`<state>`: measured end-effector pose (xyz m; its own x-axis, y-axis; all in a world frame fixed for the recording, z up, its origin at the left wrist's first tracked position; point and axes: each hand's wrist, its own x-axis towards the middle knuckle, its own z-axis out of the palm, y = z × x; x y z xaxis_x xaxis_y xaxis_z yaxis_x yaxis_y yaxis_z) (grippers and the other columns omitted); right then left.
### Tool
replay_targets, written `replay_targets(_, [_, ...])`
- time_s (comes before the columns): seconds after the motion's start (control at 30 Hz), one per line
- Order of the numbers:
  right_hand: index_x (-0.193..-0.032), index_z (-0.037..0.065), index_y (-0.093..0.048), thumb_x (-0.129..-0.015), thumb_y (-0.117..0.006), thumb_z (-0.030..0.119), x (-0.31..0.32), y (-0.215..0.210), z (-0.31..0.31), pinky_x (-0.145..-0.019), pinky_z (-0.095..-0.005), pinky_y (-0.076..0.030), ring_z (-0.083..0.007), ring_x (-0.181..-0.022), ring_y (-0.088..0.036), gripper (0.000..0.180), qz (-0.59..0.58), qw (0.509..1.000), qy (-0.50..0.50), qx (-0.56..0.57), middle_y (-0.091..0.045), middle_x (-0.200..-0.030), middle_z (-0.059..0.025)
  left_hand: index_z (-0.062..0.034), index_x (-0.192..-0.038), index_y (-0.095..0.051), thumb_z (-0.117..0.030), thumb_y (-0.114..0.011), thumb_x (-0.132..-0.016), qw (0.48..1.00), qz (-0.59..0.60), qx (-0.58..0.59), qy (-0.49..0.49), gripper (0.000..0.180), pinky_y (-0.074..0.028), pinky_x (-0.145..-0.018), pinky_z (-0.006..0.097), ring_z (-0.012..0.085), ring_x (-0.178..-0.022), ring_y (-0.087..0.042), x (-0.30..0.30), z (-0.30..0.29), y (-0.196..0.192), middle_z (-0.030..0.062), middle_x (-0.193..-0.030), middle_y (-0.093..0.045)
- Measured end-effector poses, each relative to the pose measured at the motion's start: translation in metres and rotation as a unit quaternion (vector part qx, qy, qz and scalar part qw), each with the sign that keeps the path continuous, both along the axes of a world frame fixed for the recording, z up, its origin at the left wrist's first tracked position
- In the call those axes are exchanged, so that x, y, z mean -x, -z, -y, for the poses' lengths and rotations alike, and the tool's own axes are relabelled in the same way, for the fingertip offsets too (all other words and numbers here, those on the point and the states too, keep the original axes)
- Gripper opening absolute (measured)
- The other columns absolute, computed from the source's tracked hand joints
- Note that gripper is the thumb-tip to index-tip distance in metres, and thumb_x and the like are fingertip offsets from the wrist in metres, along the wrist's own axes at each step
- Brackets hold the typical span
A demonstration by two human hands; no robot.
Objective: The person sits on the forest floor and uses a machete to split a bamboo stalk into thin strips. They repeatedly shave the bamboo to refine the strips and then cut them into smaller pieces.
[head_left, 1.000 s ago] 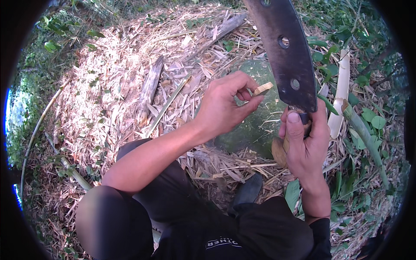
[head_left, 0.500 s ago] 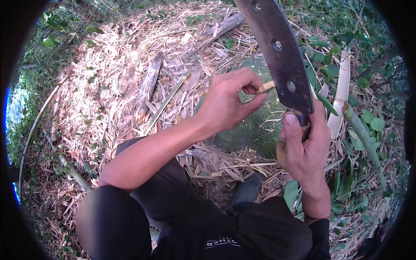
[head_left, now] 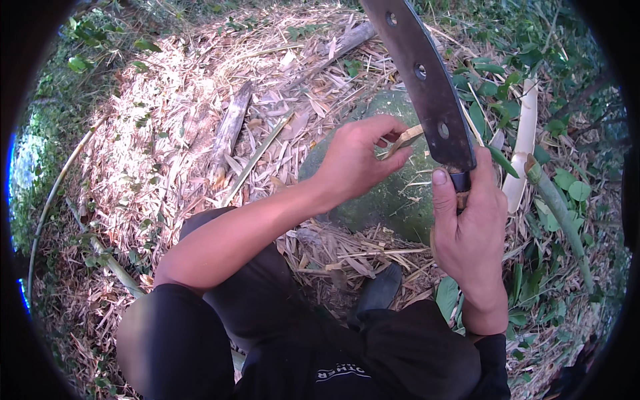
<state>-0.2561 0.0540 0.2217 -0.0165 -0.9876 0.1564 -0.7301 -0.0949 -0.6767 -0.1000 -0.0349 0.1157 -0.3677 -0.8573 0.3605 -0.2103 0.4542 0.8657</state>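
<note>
My left hand [head_left: 357, 160] pinches a short, pale bamboo stick [head_left: 404, 139], holding it over a mossy green rock [head_left: 393, 193]. My right hand [head_left: 470, 227] grips the handle of a big dark-bladed knife [head_left: 423, 80] whose blade points up and away, with three holes along it. The stick's free end touches the blade's left edge. Both hands are close together, just above the rock.
Dry bamboo shavings and husks [head_left: 200, 133] cover the ground. A weathered piece of wood [head_left: 230, 130] lies to the left, another log [head_left: 347, 37] at the top. A pale split bamboo piece [head_left: 523, 147] and a green stalk [head_left: 560, 213] lie at the right. My dark-trousered knees [head_left: 267, 313] fill the bottom.
The knife blade has tilted and shifted slightly left, closer to the stick. My left hand has kept its grip on the stick at the blade's edge.
</note>
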Motion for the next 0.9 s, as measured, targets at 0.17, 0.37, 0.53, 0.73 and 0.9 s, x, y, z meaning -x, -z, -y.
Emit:
replay_targets(0.17, [-0.119,0.000,-0.053,-0.098,-0.063,0.012,0.003,-0.003,-0.005,-0.055,-0.0444,-0.049,-0.0395,-0.063,-0.068,0.026,0.004,1.000,0.015,-0.012,-0.064,-0.073,-0.0176,0.0002,-0.087,-0.068,-0.007,-0.080,-0.083,0.993,0.071,0.092,-0.024,0.015,-0.052,-0.061,0.037,0.0274,-0.066,-0.066,-0.001,-0.004,-0.010,0.0137,-0.076,-0.066])
replay_targets(0.37, [-0.114,0.000,-0.052,-0.098,-0.063,0.011,-0.002,-0.005,-0.009,-0.053,-0.0402,-0.048,-0.0333,-0.060,-0.069,0.023,-0.017,0.999,0.028,-0.009,-0.064,-0.072,-0.0167,0.0014,-0.084,-0.068,-0.006,-0.080,-0.083,0.994,0.035,0.103,-0.030,0.014,-0.051,-0.058,0.039,0.0294,-0.065,-0.068,0.004,-0.009,-0.005,0.0146,-0.075,-0.066])
replay_targets(0.53, [-0.114,0.000,-0.051,-0.097,-0.063,0.011,0.006,-0.018,-0.018,-0.053,-0.0433,-0.048,-0.0379,-0.062,-0.069,0.024,0.049,0.996,0.063,-0.043,-0.064,-0.071,-0.0174,0.0006,-0.084,-0.068,-0.006,-0.078,-0.083,0.989,0.048,0.136,-0.028,0.013,-0.053,-0.059,0.039,0.0308,-0.067,-0.068,0.007,-0.011,-0.023,0.0147,-0.075,-0.066])
replay_targets(0.73, [-0.109,0.001,-0.053,-0.095,-0.066,0.010,0.004,-0.006,-0.005,-0.052,-0.0446,-0.047,-0.0366,-0.058,-0.065,0.021,-0.043,0.999,0.022,-0.022,-0.061,-0.067,-0.0146,-0.0025,-0.089,-0.070,-0.008,-0.077,-0.083,0.995,0.070,0.071,-0.018,0.011,-0.054,-0.059,0.041,0.0316,-0.067,-0.068,0.006,-0.010,-0.004,0.0132,-0.076,-0.066])
replay_targets(0.9, [-0.111,0.000,-0.056,-0.094,-0.067,0.010,0.004,-0.014,-0.026,-0.058,-0.0403,-0.051,-0.0322,-0.062,-0.069,0.023,0.052,0.993,0.102,0.032,-0.066,-0.073,-0.0145,-0.0027,-0.097,-0.075,-0.010,-0.082,-0.081,0.989,0.042,0.145,-0.009,0.019,-0.058,-0.064,0.037,0.0290,-0.074,-0.074,0.007,-0.005,-0.034,0.0162,-0.084,-0.072])
